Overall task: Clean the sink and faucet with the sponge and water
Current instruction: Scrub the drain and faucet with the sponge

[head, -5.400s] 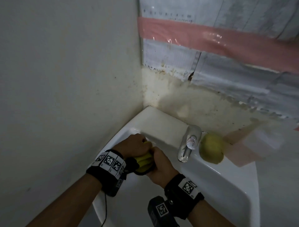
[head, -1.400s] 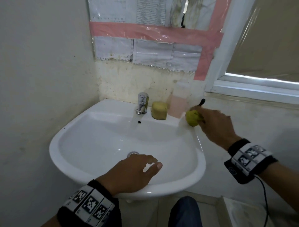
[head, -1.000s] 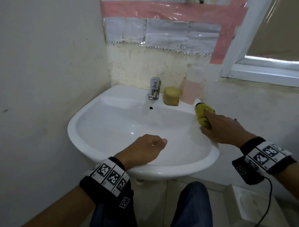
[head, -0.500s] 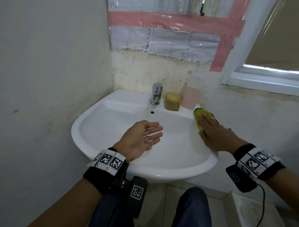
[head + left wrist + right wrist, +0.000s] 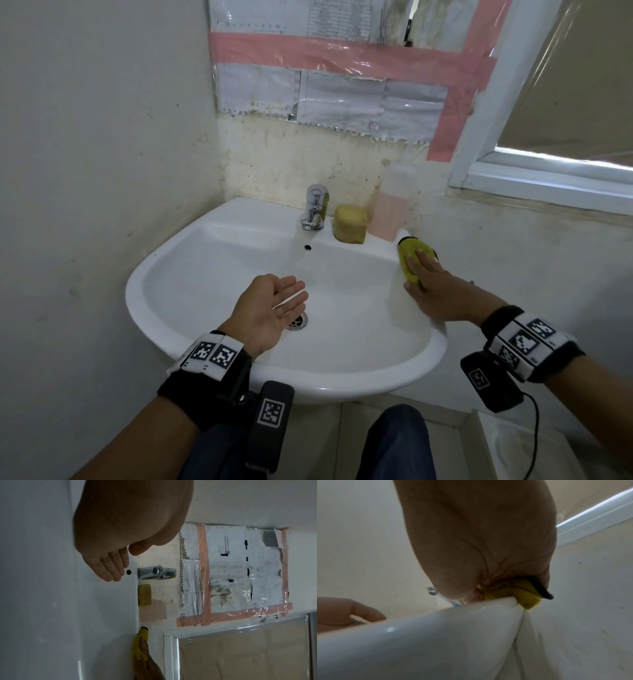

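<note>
The white sink (image 5: 342, 380) hangs in a wall corner, with a chrome faucet (image 5: 315, 207) at its back. A yellow sponge with a black edge (image 5: 409, 250) lies on the sink's right rim. My right hand (image 5: 423, 270) presses it down with flat fingers, the thumb along its inner side. In the right wrist view the sponge (image 5: 520, 592) is bunched between my palm and the rim (image 5: 436, 628). My left hand (image 5: 277, 303) hovers palm up over the basin above the drain (image 5: 297, 321), fingers straight and holding nothing. No water is running.
A second, dull yellow sponge (image 5: 349, 224) and a clear bottle of pink liquid (image 5: 390, 212) stand on the back ledge right of the faucet. Walls close in at left and behind. A window frame (image 5: 548, 178) is at the right. My knee (image 5: 394, 442) is below the sink.
My right hand carried the sponge from near the bottle onto the right rim and flattened over it. My left hand lifted off the front rim and turned palm up over the basin.
</note>
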